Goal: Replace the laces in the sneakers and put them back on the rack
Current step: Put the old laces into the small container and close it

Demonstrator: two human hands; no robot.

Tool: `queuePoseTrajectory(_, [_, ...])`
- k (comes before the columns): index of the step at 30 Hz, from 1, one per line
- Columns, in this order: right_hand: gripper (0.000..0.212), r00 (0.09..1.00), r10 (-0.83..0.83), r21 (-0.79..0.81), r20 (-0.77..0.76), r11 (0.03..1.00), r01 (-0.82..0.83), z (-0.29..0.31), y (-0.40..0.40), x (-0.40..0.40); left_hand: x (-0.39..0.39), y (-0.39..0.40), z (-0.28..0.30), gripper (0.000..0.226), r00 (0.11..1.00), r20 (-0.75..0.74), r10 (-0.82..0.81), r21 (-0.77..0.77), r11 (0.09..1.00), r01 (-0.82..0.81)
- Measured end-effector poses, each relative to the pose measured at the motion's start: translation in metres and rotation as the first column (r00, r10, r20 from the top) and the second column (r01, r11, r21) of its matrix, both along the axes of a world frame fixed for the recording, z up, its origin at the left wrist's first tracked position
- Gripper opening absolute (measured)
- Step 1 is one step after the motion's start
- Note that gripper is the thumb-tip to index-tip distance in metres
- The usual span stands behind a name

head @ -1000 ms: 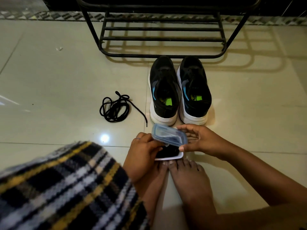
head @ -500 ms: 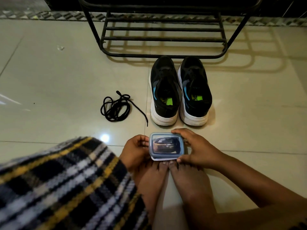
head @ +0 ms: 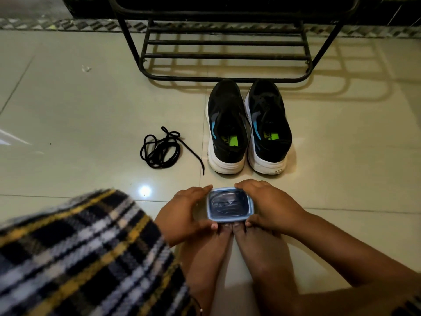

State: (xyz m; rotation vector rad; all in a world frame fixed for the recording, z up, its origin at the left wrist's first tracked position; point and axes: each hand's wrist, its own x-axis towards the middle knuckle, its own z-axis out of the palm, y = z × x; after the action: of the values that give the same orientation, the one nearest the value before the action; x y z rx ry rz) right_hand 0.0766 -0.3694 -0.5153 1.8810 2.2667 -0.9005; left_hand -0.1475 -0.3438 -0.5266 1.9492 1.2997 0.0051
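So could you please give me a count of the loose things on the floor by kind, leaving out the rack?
Sneakers: 2, left and right, black with white soles, side by side.
Bundle of black laces: 1, left of the sneakers.
Lidded container: 1, blue lid on, held between the left hand and right hand.
Total: 4

Two black sneakers (head: 248, 126) with white soles stood side by side on the floor, heels toward the camera, toes almost at the rack (head: 225, 42). Whether either was laced could not be told. A loose black lace (head: 160, 149) lay coiled just left of them. The rack, black metal with slatted bars, stood beyond, bearing no shoes.
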Motion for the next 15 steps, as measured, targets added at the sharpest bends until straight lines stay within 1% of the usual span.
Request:
queuePoseTrajectory(1, [0.086,0.999,0.018,0.005,0.045,1.000,-0.018,0.001,0.001,-0.001,0.002,-0.001,-0.001,0.087,0.996,-0.077,-0.040,0.044,0.998,0.043])
queuePoseTrajectory(3, [0.088,0.991,0.054,0.006,0.124,0.998,-0.055,0.004,0.002,-0.005,0.005,-0.002,-0.002,0.088,0.981,-0.184,-0.061,0.122,0.989,0.085])
queuePoseTrajectory(5, [0.088,0.983,0.072,0.005,0.171,0.997,-0.074,0.006,0.002,-0.008,0.008,-0.002,-0.001,0.086,0.973,-0.223,-0.056,0.161,0.983,0.094])
queuePoseTrajectory(8, [0.088,0.977,0.087,-0.011,0.196,0.996,-0.086,0.009,0.003,-0.014,0.014,0.002,0.005,0.080,0.959,-0.277,-0.060,0.208,0.971,0.121])
queuePoseTrajectory(11, [0.082,0.955,0.150,-0.041,0.257,0.989,-0.144,0.011,0.007,-0.020,0.019,0.009,0.010,0.073,0.925,-0.361,-0.119,0.256,0.941,0.221])
queuePoseTrajectory(15, [0.075,0.932,0.216,-0.071,0.290,0.976,-0.204,0.010,0.012,-0.023,0.026,0.017,0.011,0.064,0.869,-0.456,-0.193,0.239,0.914,0.329])
